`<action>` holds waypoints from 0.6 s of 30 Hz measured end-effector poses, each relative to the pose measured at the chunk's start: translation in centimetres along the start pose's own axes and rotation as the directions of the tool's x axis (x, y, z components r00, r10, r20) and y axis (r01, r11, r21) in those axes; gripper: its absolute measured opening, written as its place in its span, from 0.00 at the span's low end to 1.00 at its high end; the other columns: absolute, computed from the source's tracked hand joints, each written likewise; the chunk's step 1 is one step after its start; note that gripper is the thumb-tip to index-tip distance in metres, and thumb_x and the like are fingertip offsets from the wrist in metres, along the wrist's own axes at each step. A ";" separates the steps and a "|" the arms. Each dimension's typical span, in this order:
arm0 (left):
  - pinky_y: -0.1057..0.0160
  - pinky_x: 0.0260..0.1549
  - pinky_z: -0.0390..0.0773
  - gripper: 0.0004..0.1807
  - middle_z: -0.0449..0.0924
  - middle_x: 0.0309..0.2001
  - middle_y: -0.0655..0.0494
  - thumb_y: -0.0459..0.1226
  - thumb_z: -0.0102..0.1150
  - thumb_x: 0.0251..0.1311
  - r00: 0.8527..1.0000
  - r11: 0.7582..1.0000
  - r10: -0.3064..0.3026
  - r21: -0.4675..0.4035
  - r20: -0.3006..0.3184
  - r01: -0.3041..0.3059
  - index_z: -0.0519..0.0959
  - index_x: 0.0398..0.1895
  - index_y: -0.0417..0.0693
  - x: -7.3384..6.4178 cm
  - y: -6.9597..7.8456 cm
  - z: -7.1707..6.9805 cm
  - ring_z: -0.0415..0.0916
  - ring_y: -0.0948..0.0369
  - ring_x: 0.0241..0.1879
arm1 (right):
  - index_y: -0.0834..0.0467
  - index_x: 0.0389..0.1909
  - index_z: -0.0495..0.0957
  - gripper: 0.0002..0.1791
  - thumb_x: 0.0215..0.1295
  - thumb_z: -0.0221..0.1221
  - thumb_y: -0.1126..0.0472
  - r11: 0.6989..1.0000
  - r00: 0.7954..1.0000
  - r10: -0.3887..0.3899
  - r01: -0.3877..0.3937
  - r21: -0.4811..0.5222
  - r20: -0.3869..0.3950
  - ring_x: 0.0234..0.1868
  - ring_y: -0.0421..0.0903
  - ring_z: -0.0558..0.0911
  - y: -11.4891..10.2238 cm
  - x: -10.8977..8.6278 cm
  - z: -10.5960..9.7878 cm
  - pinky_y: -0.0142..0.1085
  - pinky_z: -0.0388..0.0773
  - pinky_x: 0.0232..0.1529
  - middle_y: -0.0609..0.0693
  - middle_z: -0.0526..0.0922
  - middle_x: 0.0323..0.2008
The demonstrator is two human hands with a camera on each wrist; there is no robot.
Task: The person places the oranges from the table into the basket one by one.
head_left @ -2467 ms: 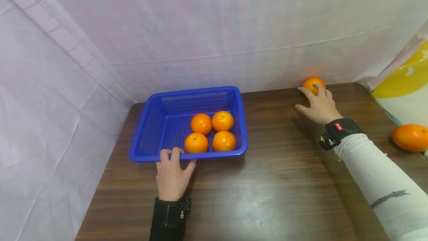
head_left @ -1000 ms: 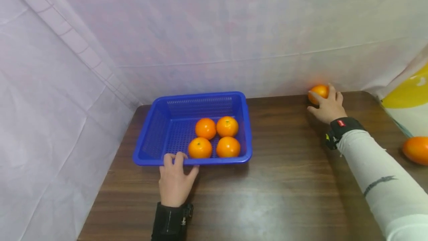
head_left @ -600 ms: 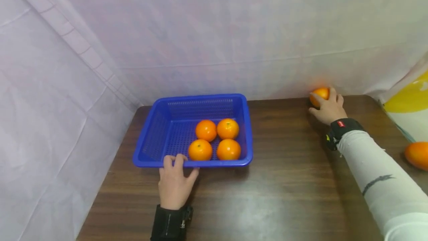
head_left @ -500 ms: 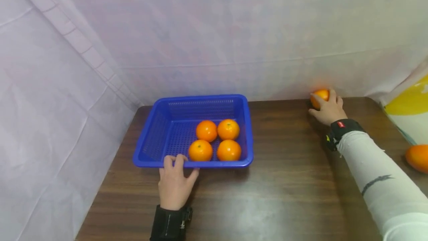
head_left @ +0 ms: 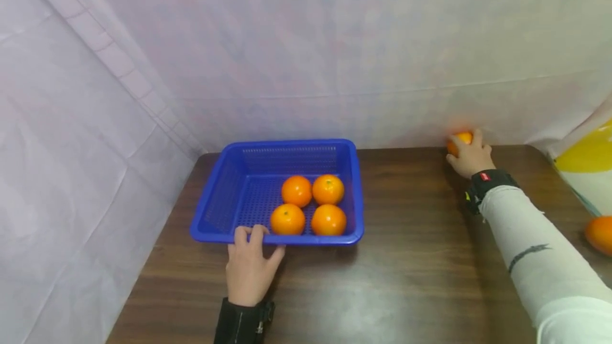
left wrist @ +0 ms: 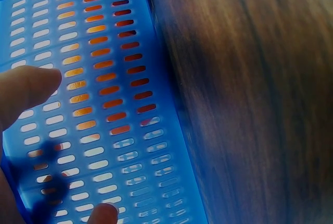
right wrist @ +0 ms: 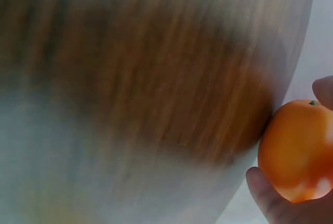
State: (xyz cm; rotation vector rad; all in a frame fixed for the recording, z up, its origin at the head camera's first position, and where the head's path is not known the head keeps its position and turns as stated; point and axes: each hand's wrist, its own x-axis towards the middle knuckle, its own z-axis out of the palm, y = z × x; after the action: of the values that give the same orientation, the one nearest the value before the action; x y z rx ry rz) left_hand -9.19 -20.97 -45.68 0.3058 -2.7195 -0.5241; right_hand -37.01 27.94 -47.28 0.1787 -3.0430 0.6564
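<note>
Straight ahead, at twelve o'clock, the wood table [head_left: 406, 280] meets pale cloth [head_left: 358, 41]. At eleven, the left hand [head_left: 251, 269] grips the basket [head_left: 357, 195], four oranges [head_left: 288, 220] inside; at one, the right hand [head_left: 470, 159] pinches an orange [right wrist: 294, 146]. Fruit [head_left: 601, 235] lies at two.

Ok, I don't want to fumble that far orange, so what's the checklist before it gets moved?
1. Left grip over the near rim of the blue plastic basket: ok.
2. Right grip around the far orange: ok.
3. Hold firm enough to lift: cannot tell.
4. Four oranges lying inside the basket: ok.
5. Perforated floor showing at the basket's left: ok.
6. Right-edge orange fully in head view: not ok, cut off.
</note>
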 end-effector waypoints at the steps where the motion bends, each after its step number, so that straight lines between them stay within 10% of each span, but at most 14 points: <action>1: 0.54 0.21 0.74 0.24 0.69 0.46 0.48 0.51 0.76 0.48 1.000 1.000 -0.002 -0.002 0.003 0.002 0.75 0.42 0.55 0.0 0.0 0.0 0.73 0.45 0.38 | 0.57 0.74 0.57 0.32 0.72 0.55 0.58 1.000 1.000 -0.011 0.011 -0.009 -0.014 0.54 0.88 0.54 0.0 0.1 0.1 0.76 0.59 0.52 0.78 0.35 0.71; 18: 0.58 0.16 0.70 0.25 0.69 0.45 0.47 0.47 0.79 0.45 0.999 1.000 0.030 0.004 -0.028 -0.030 0.75 0.41 0.54 -0.5 -0.3 0.1 0.71 0.47 0.34 | 0.60 0.63 0.66 0.26 0.66 0.61 0.63 0.995 0.982 -0.099 0.092 -0.049 -0.161 0.67 0.79 0.47 0.4 0.7 1.6 0.74 0.47 0.52 0.80 0.46 0.65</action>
State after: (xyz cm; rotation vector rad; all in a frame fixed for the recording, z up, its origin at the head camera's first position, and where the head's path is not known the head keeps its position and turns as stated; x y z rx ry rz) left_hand -8.75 -21.08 -46.02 0.2714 -2.6939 -0.5029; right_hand -37.74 27.58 -48.93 0.2552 -2.8679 0.5709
